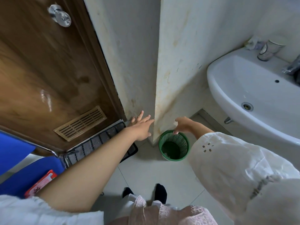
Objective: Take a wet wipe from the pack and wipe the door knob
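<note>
Evidently at the disposal end of the job, judging from the layout: right hand [182, 125] poised directly above the green mesh bin [174, 145], fingers loosely spread and drooping, nothing visibly gripped; something pale lying at the bottom of the bin, too small to identify as a wipe. Bin tucked against the foot of the wall corner [155, 95], handy for dropping waste while standing at the door. Left hand [141, 126] stretched forward with arm nearly straight, palm down, fingers splayed and empty, tips close to the wall corner, likely for balance during the lean; contact cannot be told. Door knob [60, 16] high on the brown door [48, 70], well apart from both hands, shiny, untouched at present. Reddish pack [41, 184], probably the wet wipes, resting on the blue chair [21, 168] at lower left, near the left elbow, within easy reach of the door. Sink [227, 88] off to the right, not involved.
</note>
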A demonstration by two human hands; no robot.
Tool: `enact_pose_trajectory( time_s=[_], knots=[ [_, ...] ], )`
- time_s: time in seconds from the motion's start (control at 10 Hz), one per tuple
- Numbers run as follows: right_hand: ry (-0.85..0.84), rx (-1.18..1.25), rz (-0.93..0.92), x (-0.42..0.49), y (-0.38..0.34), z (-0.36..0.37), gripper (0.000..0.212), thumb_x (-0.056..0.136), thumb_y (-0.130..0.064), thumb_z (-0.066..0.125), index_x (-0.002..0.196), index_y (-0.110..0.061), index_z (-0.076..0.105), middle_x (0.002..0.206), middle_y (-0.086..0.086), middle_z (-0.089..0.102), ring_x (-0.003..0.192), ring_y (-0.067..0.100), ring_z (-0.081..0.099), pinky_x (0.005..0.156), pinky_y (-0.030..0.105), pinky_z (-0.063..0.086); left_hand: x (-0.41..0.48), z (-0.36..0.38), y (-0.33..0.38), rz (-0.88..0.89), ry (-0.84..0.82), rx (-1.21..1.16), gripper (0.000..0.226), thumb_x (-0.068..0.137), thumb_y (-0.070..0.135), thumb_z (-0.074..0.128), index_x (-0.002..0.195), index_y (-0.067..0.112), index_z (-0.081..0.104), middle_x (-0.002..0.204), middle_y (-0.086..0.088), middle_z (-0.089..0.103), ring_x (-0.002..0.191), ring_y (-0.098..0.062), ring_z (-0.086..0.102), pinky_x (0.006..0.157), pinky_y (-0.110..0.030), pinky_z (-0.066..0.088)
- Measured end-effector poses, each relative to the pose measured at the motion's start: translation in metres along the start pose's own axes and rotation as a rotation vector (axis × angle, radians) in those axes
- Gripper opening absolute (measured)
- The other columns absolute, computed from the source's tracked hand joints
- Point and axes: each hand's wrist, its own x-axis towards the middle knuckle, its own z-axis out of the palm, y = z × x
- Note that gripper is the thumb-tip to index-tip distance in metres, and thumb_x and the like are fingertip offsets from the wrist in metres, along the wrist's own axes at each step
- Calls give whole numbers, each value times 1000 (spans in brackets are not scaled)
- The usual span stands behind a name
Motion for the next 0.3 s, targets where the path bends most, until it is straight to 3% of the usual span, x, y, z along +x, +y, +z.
enact_pose_trajectory(
  time_s=[0.2,0.3],
  knots=[
    [-35,-100,38,8,-3,-2,51,80,-24,67,124,-3,51,131,17,52,116,36,52,96,42,46,-7,-1,-10,-16,-10,4,65,98,29,42,150,23,4,158,5,-9,141,-22,-25,116,-47,-3],
    [-78,-109,8,8,-14,-2,52,83,-26,64,128,-4,48,134,15,51,121,34,49,100,43,42,-10,-4,-14,-31,4,-11,65,98,29,42,150,23,4,158,5,-10,141,-22,-26,116,-47,-3]
  ],
)
